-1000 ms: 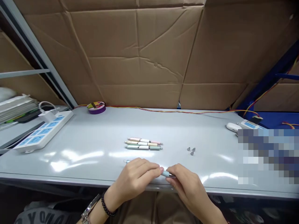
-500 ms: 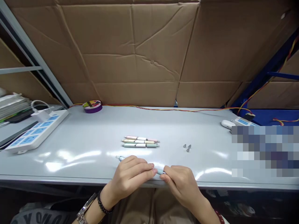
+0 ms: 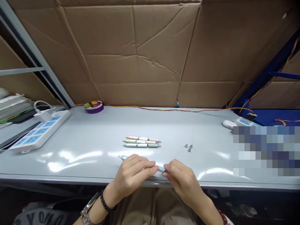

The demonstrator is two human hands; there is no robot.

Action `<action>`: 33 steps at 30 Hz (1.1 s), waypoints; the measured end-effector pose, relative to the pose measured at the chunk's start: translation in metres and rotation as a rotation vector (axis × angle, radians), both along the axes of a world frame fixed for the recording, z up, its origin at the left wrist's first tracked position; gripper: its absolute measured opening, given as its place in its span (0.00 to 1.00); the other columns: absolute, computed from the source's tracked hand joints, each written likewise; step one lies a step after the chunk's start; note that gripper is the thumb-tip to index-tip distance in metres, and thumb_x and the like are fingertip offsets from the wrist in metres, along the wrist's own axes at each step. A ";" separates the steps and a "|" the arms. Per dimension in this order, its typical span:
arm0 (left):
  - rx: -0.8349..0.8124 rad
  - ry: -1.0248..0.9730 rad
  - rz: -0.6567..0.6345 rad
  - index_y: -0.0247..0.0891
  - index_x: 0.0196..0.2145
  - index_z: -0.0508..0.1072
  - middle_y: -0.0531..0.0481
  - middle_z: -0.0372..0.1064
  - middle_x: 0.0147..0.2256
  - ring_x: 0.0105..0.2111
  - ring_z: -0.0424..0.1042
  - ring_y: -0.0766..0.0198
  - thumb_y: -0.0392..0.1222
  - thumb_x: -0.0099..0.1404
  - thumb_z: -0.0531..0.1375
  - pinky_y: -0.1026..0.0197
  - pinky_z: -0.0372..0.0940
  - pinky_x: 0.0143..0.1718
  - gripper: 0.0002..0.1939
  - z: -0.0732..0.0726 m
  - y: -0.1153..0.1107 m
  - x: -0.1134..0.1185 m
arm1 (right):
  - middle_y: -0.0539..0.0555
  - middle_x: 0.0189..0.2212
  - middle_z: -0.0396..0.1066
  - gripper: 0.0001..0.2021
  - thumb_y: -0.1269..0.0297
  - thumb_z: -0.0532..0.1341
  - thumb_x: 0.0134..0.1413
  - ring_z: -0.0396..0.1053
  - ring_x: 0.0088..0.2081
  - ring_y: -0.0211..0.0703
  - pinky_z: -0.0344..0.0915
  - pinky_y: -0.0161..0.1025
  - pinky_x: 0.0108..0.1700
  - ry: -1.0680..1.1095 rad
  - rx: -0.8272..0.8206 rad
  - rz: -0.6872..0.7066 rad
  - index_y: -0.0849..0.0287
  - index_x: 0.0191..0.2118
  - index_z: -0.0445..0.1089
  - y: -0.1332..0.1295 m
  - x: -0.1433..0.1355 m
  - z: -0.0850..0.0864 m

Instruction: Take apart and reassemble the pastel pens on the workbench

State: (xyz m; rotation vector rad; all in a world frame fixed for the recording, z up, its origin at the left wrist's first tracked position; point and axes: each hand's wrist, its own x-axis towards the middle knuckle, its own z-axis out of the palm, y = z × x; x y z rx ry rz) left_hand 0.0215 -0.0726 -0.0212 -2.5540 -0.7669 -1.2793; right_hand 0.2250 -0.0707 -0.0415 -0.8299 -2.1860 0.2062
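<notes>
A light blue pen (image 3: 161, 169) lies crosswise between my two hands near the front edge of the table. My left hand (image 3: 135, 175) is closed over its barrel, and the clicker end sticks out to the left of the knuckles. With thumb and forefinger, my right hand (image 3: 184, 178) pinches the pen's right end, hiding the tip. Beyond my hands lie a pink pen (image 3: 153, 140), a yellow pen (image 3: 151, 142) and a green pen (image 3: 153, 145), side by side. Three small grey cone-shaped pieces (image 3: 189, 150) sit to the right of them.
On the left is a white power strip (image 3: 50, 130) with a plugged-in charger. A purple roll of tape (image 3: 94, 110) stands at the back, by a thin red and yellow wire (image 3: 152, 109). A white mouse-like object (image 3: 229, 124) lies at the right. Cardboard (image 3: 112, 68) lines the back.
My right hand has shifted slightly upward, still at the pen's right end. My left hand keeps its hold. The whole view has moved a little.
</notes>
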 end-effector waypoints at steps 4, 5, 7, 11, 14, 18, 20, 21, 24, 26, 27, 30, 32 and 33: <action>-0.013 -0.031 -0.047 0.35 0.38 0.71 0.48 0.75 0.34 0.33 0.71 0.63 0.29 0.63 0.58 0.61 0.64 0.30 0.06 0.000 0.002 -0.001 | 0.49 0.19 0.56 0.17 0.66 0.47 0.64 0.54 0.22 0.37 0.51 0.34 0.23 -0.036 0.033 -0.015 0.58 0.22 0.58 -0.002 -0.002 -0.001; -0.014 -0.031 -0.056 0.35 0.38 0.71 0.48 0.75 0.34 0.33 0.71 0.63 0.29 0.62 0.58 0.61 0.64 0.30 0.06 -0.001 0.002 -0.001 | 0.49 0.18 0.56 0.18 0.65 0.47 0.64 0.53 0.22 0.37 0.50 0.35 0.23 -0.038 0.041 -0.013 0.58 0.22 0.56 -0.002 -0.002 -0.001; -0.015 -0.008 -0.074 0.35 0.39 0.71 0.47 0.74 0.34 0.33 0.71 0.63 0.29 0.62 0.58 0.61 0.65 0.30 0.07 -0.001 0.002 -0.001 | 0.48 0.17 0.55 0.17 0.65 0.47 0.63 0.52 0.21 0.36 0.48 0.35 0.22 -0.030 0.041 -0.006 0.58 0.21 0.56 -0.003 -0.002 -0.001; -0.010 0.034 0.010 0.37 0.42 0.70 0.47 0.74 0.35 0.34 0.71 0.63 0.30 0.63 0.58 0.61 0.64 0.33 0.10 -0.001 0.001 0.000 | 0.47 0.16 0.54 0.14 0.68 0.49 0.61 0.51 0.19 0.35 0.48 0.35 0.22 0.122 0.034 -0.014 0.58 0.23 0.58 -0.006 0.002 -0.001; -0.147 -0.027 0.129 0.37 0.43 0.70 0.49 0.72 0.29 0.29 0.70 0.63 0.43 0.66 0.55 0.61 0.63 0.30 0.10 0.002 0.000 0.000 | 0.47 0.17 0.54 0.11 0.70 0.49 0.59 0.52 0.19 0.35 0.49 0.34 0.21 0.387 0.026 -0.028 0.58 0.26 0.60 -0.007 0.006 -0.002; -0.339 -0.217 0.008 0.37 0.40 0.69 0.52 0.65 0.21 0.18 0.63 0.67 0.57 0.69 0.40 0.65 0.59 0.23 0.26 0.003 -0.003 -0.007 | 0.48 0.18 0.56 0.10 0.69 0.49 0.60 0.54 0.19 0.36 0.50 0.34 0.21 0.490 -0.058 0.064 0.57 0.28 0.61 -0.005 0.011 -0.002; -0.373 -0.313 -0.125 0.37 0.37 0.70 0.55 0.59 0.18 0.15 0.57 0.69 0.59 0.68 0.39 0.65 0.55 0.19 0.28 0.003 -0.004 -0.009 | 0.49 0.18 0.59 0.11 0.65 0.48 0.61 0.56 0.20 0.37 0.52 0.35 0.22 0.385 -0.130 0.175 0.57 0.29 0.62 -0.004 0.013 0.001; -0.396 -0.333 -0.176 0.37 0.35 0.71 0.55 0.57 0.16 0.14 0.55 0.69 0.62 0.67 0.39 0.65 0.53 0.19 0.30 0.004 -0.004 -0.010 | 0.49 0.18 0.60 0.13 0.63 0.47 0.62 0.57 0.20 0.37 0.53 0.35 0.23 0.332 -0.174 0.216 0.57 0.28 0.62 -0.003 0.014 0.002; -0.475 -0.282 -0.212 0.36 0.31 0.71 0.56 0.51 0.15 0.14 0.52 0.68 0.66 0.64 0.36 0.64 0.50 0.18 0.35 0.007 -0.004 -0.011 | 0.49 0.19 0.61 0.17 0.59 0.47 0.63 0.58 0.22 0.36 0.54 0.34 0.25 0.214 -0.265 0.241 0.58 0.27 0.63 0.000 0.018 0.006; -0.513 -0.231 -0.209 0.36 0.30 0.71 0.56 0.50 0.15 0.14 0.51 0.68 0.66 0.64 0.35 0.63 0.50 0.19 0.36 0.008 -0.004 -0.011 | 0.48 0.18 0.59 0.18 0.57 0.48 0.63 0.57 0.21 0.36 0.54 0.33 0.25 0.147 -0.292 0.237 0.58 0.25 0.62 0.000 0.019 0.007; -0.518 -0.218 -0.206 0.36 0.30 0.71 0.56 0.50 0.15 0.14 0.51 0.68 0.66 0.64 0.35 0.63 0.50 0.19 0.36 0.008 -0.004 -0.012 | 0.48 0.18 0.59 0.18 0.57 0.48 0.63 0.56 0.21 0.35 0.54 0.33 0.25 0.124 -0.306 0.234 0.58 0.24 0.62 0.000 0.019 0.008; -0.499 -0.252 -0.176 0.37 0.34 0.71 0.55 0.54 0.16 0.15 0.55 0.68 0.66 0.64 0.36 0.63 0.53 0.19 0.35 0.003 -0.004 -0.014 | 0.48 0.18 0.60 0.19 0.57 0.49 0.63 0.58 0.21 0.34 0.55 0.33 0.24 0.175 -0.354 0.180 0.58 0.23 0.63 -0.001 0.017 0.008; -0.478 -0.351 -0.141 0.38 0.41 0.69 0.53 0.60 0.20 0.19 0.60 0.66 0.66 0.64 0.36 0.62 0.58 0.23 0.35 -0.001 -0.003 -0.014 | 0.48 0.18 0.63 0.18 0.59 0.49 0.63 0.60 0.20 0.35 0.56 0.33 0.24 0.318 -0.348 0.110 0.58 0.24 0.64 -0.001 0.018 0.007; -0.475 -0.395 -0.106 0.38 0.45 0.67 0.51 0.63 0.24 0.22 0.64 0.64 0.66 0.65 0.36 0.60 0.62 0.27 0.34 -0.002 -0.002 -0.013 | 0.49 0.18 0.64 0.17 0.60 0.48 0.63 0.60 0.20 0.35 0.57 0.33 0.24 0.407 -0.321 0.056 0.58 0.24 0.64 0.000 0.019 0.007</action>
